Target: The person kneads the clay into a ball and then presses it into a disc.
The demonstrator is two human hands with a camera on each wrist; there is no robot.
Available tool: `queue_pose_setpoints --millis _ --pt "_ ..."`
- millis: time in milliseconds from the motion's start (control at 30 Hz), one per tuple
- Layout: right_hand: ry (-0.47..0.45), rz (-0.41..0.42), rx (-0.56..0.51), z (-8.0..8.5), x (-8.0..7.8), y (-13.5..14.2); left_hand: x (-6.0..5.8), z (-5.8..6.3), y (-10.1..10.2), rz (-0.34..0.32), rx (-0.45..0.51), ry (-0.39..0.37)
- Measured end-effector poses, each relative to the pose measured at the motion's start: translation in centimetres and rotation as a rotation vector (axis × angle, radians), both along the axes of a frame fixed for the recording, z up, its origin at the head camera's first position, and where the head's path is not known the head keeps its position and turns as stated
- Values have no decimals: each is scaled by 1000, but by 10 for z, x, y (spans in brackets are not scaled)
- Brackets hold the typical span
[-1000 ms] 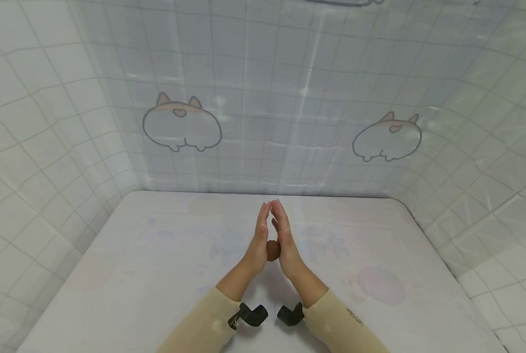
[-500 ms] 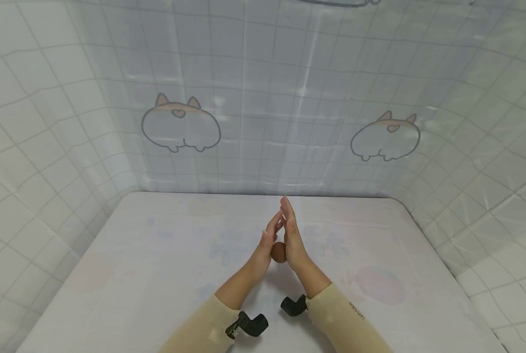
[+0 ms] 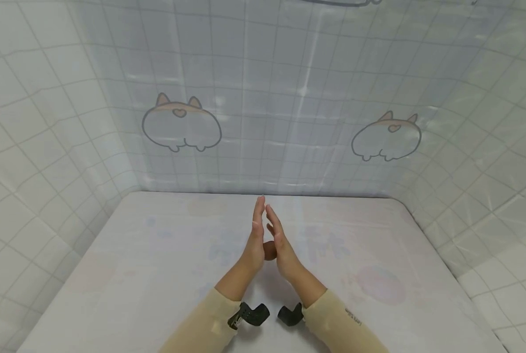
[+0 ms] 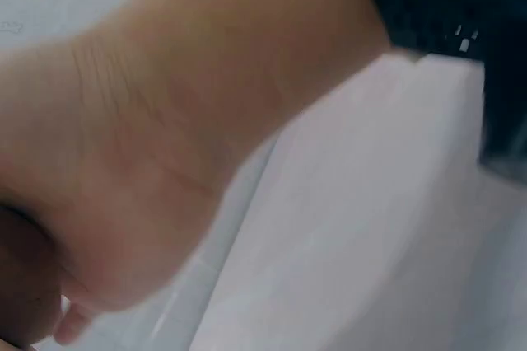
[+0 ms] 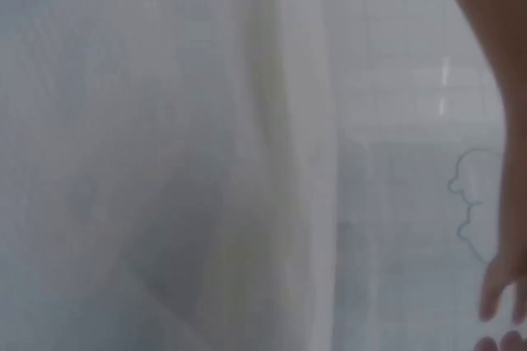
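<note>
Between my two palms sits a smooth brown ball (image 3: pixel 269 250), raised over the table in the head view. My left hand (image 3: pixel 254 245) presses it from the left with fingers straight and pointing away from me. From the right, my right hand (image 3: pixel 286 252) presses it with fingers also straight and its tips slightly nearer to me. In the left wrist view, part of the ball (image 4: pixel 23 277) shows dark against the left palm (image 4: pixel 140 227). The right wrist view is blurred and catches only an arm and some fingers (image 5: pixel 494 289) at its right edge.
A pale table (image 3: pixel 157 264) with faint coloured prints lies under the hands. Behind it hangs a gridded sheet (image 3: pixel 271 122) with dog drawings, and similar sheets flank both sides. Black wrist cameras (image 3: pixel 255 315) stick out from the beige sleeves (image 3: pixel 205 318).
The palms rub back and forth: half a second ago the right hand was further forward, now the left is. The ball swung right, then back left, staying between them.
</note>
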State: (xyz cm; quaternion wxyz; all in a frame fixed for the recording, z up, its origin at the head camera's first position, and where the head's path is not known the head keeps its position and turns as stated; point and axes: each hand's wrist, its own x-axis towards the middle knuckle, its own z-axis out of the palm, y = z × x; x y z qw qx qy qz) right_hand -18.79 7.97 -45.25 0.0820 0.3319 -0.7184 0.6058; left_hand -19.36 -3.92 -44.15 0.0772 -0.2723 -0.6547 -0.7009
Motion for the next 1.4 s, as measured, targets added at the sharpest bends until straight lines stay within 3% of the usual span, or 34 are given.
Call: queue_pose_setpoints --millis 167,333,567,700,967,1200,1400 --pt "76 10 0 7 5 -3 -3 -5 -2 21 -12 -29" --pt "93 -53 -86 16 4 -1 -2 -14 0 -36 -76 -59" --pt "-69 -109 -175 20 -7 5 7 -18 3 -184 -80 -95" --pt "-156 -141 -157 14 -13 8 9 -16 4 -223 -55 -80" --pt "-238 -93 -34 0 -18 8 7 -6 -2 -191 24 -57" --pt "-205 -7 43 -4 -16 4 1 4 -7 -145 97 4" --pt "-122 28 1 1 -7 -3 -6 -1 -7 -63 61 17"
